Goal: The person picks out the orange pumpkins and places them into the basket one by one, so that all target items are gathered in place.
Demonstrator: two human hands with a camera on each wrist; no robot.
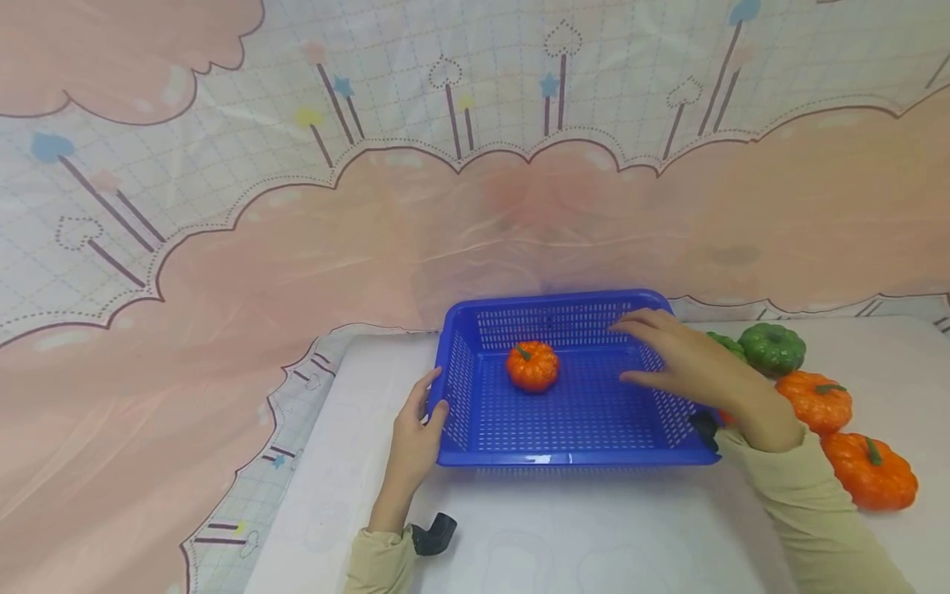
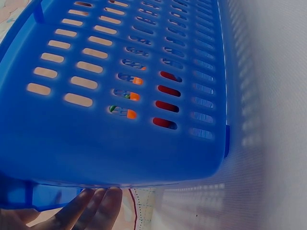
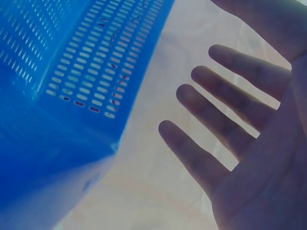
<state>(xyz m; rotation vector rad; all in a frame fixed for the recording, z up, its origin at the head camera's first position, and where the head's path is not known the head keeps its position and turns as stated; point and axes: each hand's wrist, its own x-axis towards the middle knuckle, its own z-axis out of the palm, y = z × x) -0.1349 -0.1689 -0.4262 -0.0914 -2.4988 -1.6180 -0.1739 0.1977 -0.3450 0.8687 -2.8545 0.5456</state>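
A blue plastic basket point(image 1: 567, 456) with slotted walls stands on the white table, and a small orange toy pumpkin point(image 1: 532, 366) lies inside it, left of centre. My left hand point(image 1: 416, 433) holds the basket's left end, thumb at the rim and fingers along the outside. In the left wrist view those fingers point(image 2: 103, 211) show beside the basket's end wall point(image 2: 115, 158). Over the basket's right side hovers my right hand point(image 1: 679, 355), its fingers spread and nothing in them. The right wrist view shows those straight fingers point(image 3: 216, 112) apart from the basket wall point(image 3: 96, 62).
Right of the basket, a green pumpkin point(image 1: 772, 349) and orange pumpkins point(image 1: 816, 402) point(image 1: 870, 472) lie on the table point(image 1: 564, 536). Another green one point(image 1: 727, 344) is partly hidden behind my right hand. A patterned cloth point(image 1: 356, 239) hangs behind the table.
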